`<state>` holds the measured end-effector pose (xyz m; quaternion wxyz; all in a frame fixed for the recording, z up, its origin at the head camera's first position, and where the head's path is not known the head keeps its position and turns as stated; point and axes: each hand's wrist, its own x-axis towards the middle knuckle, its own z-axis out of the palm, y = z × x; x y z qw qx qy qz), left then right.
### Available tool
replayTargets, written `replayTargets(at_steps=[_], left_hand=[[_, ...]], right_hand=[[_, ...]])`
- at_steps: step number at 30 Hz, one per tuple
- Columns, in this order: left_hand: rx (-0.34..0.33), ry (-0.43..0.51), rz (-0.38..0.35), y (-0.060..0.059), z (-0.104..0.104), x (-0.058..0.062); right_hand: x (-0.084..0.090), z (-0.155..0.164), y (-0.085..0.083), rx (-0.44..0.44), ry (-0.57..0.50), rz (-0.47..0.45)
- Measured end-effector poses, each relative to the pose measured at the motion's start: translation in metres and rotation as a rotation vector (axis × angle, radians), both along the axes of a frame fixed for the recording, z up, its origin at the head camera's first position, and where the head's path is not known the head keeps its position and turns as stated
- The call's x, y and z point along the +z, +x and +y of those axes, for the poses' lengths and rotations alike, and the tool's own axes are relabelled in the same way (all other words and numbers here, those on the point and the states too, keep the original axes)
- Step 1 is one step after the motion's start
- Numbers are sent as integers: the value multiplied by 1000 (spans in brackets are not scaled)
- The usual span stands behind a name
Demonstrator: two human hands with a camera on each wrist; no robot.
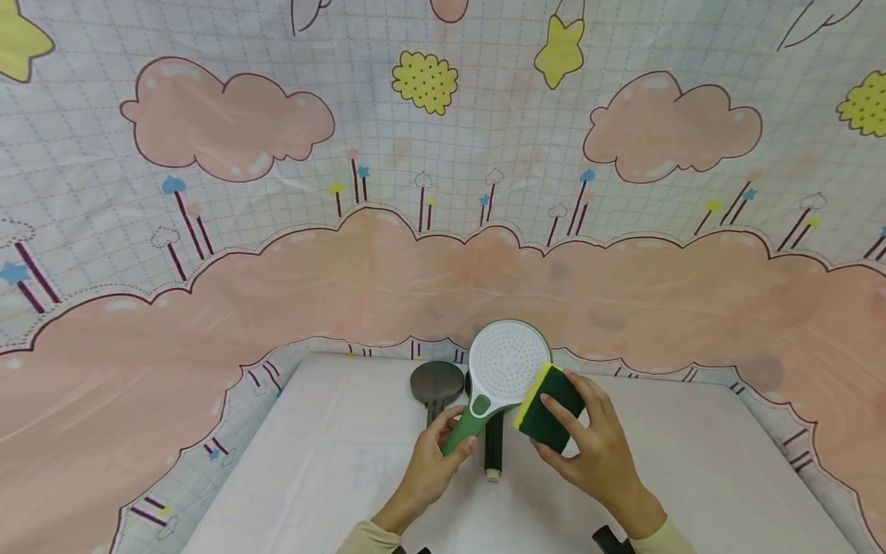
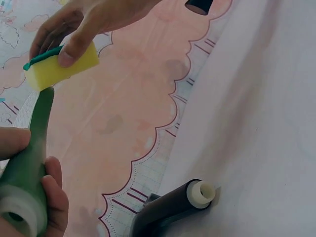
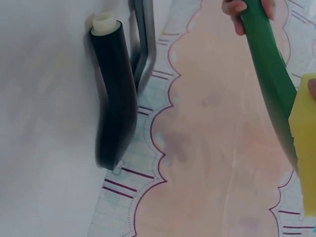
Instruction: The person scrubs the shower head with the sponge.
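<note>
Left hand (image 1: pixel 429 469) gripped a green-and-white shower head (image 1: pixel 507 358), fingers round its handle (image 1: pixel 464 431), right hand (image 1: pixel 605 455) held a scouring sponge (image 1: pixel 545 422) pinched between fingers, grey shower head (image 1: pixel 437 382) lay nearby.

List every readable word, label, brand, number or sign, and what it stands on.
There are none: the green-and-white shower head, sponge, grey shower head and black handle show no readable text; the patterned cloth bears only drawings.
</note>
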<state>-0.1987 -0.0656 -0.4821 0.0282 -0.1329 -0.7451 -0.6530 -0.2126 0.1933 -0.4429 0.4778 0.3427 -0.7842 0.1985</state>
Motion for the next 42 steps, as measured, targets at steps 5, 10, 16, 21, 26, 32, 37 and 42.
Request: replayTargets(at_steps=[5, 10, 16, 21, 26, 32, 37, 42], left_hand=[[12, -12, 51, -1, -1, -1], [18, -13, 71, 0, -3, -3], [6, -25, 45, 1, -4, -4], [-14, -13, 8, 2, -7, -5], [-9, -5, -1, 2, -7, -6], [3, -1, 17, 0, -5, -6], [-2, -8, 3, 1, -3, -4], [-9, -20, 10, 4, -3, -2]], right_hand=[[1, 4, -3, -36, 20, -22], [4, 6, -7, -55, 18, -13], [9, 9, -10, -73, 4, -37], [6, 9, -8, -109, 32, -87], [2, 6, -7, -97, 43, -85], [-3, -2, -7, -60, 73, -50], [-2, -3, -5, -68, 101, -36], [3, 0, -9, -70, 69, -7]])
